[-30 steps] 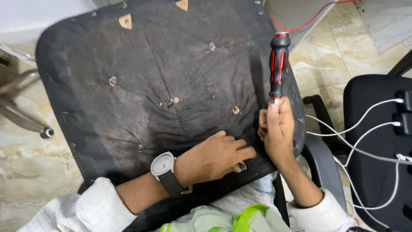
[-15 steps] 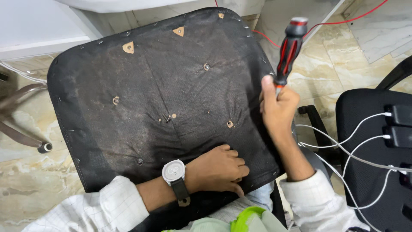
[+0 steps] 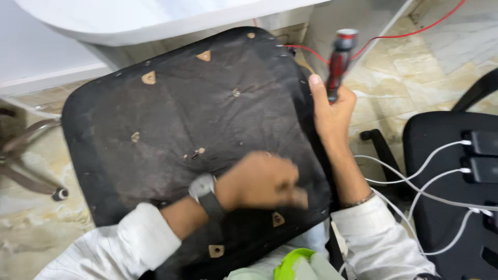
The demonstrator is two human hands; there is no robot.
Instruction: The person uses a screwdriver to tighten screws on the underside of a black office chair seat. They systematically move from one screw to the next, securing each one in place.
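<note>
From the head view, one upturned black chair seat lies across my lap, its fabric underside facing me. I count five small tan triangular patches on it: two near the far edge, one by my left wrist, one lower still near the seat's close edge, and a smaller pale one on the left part. A few little studs dot the middle of the fabric.

My left hand rests on the near part of the seat, fingers curled and blurred, so I cannot tell whether it pinches anything. One wristwatch with a dark strap sits on that wrist, just above my white sleeve.

My right hand is clamped around one screwdriver with a red and black handle, held upright at the seat's right edge, the thumb stretched up beside the fabric. The two hands are apart, the left near me, the right farther off. One thin bracelet circles the right wrist.

To the right stands one more black chair carrying two dark phones, with white cables trailing off them. One red wire runs over the marble floor. A pale curved bench edge crosses the top
</note>
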